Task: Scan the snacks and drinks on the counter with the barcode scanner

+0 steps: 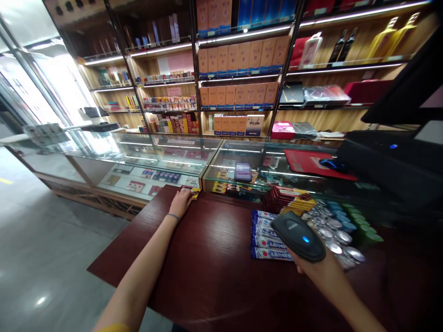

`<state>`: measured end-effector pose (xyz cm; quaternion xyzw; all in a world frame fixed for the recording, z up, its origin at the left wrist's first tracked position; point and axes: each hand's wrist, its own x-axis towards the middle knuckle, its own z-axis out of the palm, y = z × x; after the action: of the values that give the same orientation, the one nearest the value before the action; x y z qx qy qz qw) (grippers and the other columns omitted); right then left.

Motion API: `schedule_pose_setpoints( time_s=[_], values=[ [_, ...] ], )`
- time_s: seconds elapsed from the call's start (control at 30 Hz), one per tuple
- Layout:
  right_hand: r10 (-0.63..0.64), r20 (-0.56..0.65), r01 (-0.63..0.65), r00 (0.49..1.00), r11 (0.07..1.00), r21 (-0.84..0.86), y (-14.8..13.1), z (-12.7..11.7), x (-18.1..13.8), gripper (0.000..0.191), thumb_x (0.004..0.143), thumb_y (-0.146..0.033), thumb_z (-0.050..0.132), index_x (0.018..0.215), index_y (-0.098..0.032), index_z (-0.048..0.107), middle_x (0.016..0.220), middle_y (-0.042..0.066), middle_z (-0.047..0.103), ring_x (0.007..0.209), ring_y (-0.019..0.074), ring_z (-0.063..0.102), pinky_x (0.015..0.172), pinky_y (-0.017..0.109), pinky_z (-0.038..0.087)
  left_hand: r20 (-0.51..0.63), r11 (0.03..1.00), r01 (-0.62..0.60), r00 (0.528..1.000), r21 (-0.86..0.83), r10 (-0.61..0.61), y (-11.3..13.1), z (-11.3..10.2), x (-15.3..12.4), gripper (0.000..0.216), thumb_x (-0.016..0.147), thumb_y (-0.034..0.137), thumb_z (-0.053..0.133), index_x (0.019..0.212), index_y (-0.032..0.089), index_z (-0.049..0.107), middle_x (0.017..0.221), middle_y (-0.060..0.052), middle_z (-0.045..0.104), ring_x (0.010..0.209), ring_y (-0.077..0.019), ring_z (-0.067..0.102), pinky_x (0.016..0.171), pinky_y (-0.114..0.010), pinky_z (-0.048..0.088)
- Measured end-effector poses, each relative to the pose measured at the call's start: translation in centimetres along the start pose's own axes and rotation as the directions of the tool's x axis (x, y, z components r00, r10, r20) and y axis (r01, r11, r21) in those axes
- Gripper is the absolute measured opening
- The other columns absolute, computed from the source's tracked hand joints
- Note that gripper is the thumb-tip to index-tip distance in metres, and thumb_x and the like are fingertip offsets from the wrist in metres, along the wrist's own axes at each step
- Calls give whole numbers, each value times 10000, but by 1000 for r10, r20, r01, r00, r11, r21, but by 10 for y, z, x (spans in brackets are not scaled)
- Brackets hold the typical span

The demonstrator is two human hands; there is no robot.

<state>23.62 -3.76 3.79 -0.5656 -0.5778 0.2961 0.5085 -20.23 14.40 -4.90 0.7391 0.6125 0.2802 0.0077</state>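
Note:
My right hand (316,267) is closed around a black barcode scanner (298,235) with a blue light, held over the dark red wooden counter (214,258). My left hand (180,202) reaches far forward to the counter's back edge. Its fingers rest on a small yellow and dark packet (194,192). Just left of the scanner lie blue and white candy packs (266,233) in a stack.
Red and yellow packs (289,199), silver tins (334,233) and blue and green tubs (353,221) sit on the counter's right. Glass display cases (166,154) stand behind, with a red mat (311,162) and mouse. Shelves of boxes and bottles (242,60) line the wall. A black monitor (411,87) is at right.

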Motion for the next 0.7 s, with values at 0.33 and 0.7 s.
schedule_pose_setpoints(
  time_s=[0.33,0.7],
  values=[
    [7,-76,-4,997,999,47,-1,-29,13,286,760,-459,764,677,-258,579,532,-9,625,431,171,556,464,306,518,-10,997,-69,998,46,69,3,-2,1,98,912,274,591,979,237,653,1080,-124,718,1090,-288,648,1007,-418,485],
    [-21,-213,64,977,978,200,21,-78,40,452,832,-555,733,562,-230,574,454,-4,559,392,138,512,431,264,452,-203,973,-198,954,122,220,25,1,5,334,918,302,580,1232,201,633,1350,-176,615,1244,-343,599,1071,-525,488]
  ],
)
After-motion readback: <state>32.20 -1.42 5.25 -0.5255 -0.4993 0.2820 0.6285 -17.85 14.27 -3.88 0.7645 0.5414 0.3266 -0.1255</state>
